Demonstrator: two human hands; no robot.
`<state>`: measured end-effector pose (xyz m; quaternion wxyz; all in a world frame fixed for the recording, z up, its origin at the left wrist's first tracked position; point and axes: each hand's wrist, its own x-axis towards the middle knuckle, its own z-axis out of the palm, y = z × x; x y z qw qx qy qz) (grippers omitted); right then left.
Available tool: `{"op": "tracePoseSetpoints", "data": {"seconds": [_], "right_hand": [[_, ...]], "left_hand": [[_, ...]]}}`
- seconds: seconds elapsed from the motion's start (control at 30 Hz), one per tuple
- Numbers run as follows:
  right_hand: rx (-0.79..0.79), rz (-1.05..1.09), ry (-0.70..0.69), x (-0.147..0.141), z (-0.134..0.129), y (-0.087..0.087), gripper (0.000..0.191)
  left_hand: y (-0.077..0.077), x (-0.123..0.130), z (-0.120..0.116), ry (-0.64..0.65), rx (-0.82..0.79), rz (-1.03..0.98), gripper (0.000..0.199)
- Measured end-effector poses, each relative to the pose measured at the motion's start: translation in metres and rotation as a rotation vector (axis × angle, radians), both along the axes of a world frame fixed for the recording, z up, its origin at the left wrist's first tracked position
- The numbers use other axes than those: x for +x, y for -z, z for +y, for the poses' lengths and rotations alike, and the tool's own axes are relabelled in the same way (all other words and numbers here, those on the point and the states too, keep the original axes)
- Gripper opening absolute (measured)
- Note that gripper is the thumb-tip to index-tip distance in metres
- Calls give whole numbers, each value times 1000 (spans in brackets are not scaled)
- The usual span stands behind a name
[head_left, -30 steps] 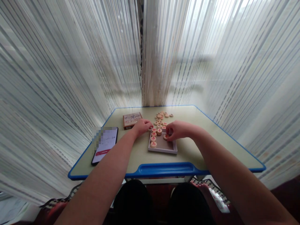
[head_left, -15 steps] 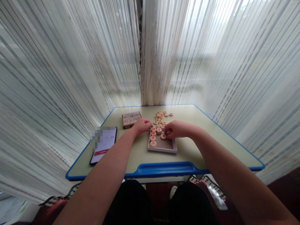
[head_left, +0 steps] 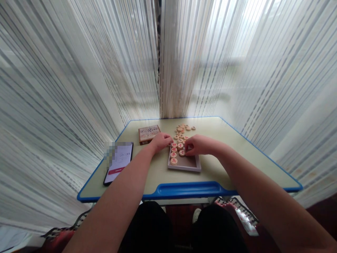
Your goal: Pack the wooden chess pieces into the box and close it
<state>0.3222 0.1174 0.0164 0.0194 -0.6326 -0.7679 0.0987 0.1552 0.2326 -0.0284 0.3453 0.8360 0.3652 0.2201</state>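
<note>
My right hand [head_left: 196, 144] reaches into a shallow white tray [head_left: 184, 169], its fingers closed on a round wooden Chinese chess piece [head_left: 182, 153] with a red character. That piece lies at the tray floor, beside the left column. Along the tray's left wall runs a column of red-marked pieces, with a red horse piece [head_left: 173, 161] nearest me. A further red piece [head_left: 180, 146] stands at the far side, seemingly stacked on another. At the tray's far left corner is my left hand [head_left: 162, 141], fingers drawn together; what they grip is hidden.
Loose chess pieces [head_left: 181, 129] lie scattered beyond the tray. A printed box [head_left: 149, 134] sits behind my left hand. On the left lies a phone [head_left: 119, 161] showing a running timer. The table [head_left: 210, 177] has a blue rim and a front groove; sheer striped curtains hang behind it.
My right hand has slid the held chess piece slightly left, closer to the left column. The left hand stays at the tray corner. The whole view has shifted a little.
</note>
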Motion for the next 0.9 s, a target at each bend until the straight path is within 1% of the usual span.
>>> {"op": "tracePoseSetpoints", "data": {"seconds": [0.3, 0.7, 0.9], "right_hand": [[55, -20, 30, -1, 2, 2, 27], [54, -45, 23, -1, 4, 5, 28], [36, -60, 17, -3, 3, 5, 31]], "left_hand": [[-2, 0, -1, 3, -8, -4, 26], [-1, 0, 1, 10, 2, 9, 27], [-1, -1, 1, 16, 1, 12, 27]]}}
